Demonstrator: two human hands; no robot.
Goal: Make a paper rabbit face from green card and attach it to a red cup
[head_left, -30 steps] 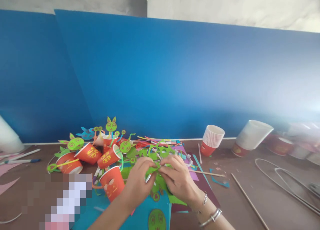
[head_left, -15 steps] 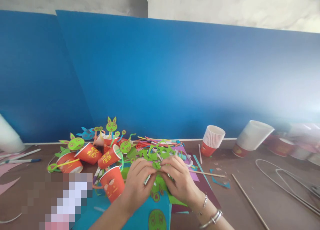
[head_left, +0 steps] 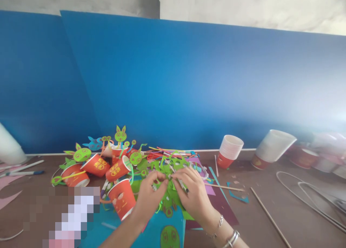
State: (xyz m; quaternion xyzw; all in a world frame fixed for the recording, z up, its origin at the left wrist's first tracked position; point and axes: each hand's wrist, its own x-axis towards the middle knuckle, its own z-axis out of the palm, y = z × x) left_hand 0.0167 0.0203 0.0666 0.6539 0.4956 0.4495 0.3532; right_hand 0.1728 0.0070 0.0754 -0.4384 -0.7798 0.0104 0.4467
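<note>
My left hand [head_left: 151, 195] and my right hand [head_left: 192, 190] meet fingertip to fingertip over a pile of green paper cutouts [head_left: 175, 163]. Both are pinched around something small and pale between them, too small to name. Below them, a green rabbit-ear cutout [head_left: 169, 211] and a green face cutout [head_left: 170, 237] lie on a blue sheet [head_left: 146, 237]. Just left of my left hand, a red paper cup [head_left: 121, 198] leans over. Further left are more red cups [head_left: 97, 165] with green paper animal heads [head_left: 82, 154] attached.
A stack of cups [head_left: 230, 151] stands at the back right, beside cups in a plastic bag [head_left: 274, 147]. A wooden stick [head_left: 270, 217] and a looped cable [head_left: 300, 190] lie on the brown table [head_left: 243, 226]. A blue panel [head_left: 173, 86] rises behind.
My left hand has shifted slightly, its thumb and fingers now nearer the right fingertips. The right hand has tilted, and a small pale bit now shows between them.
</note>
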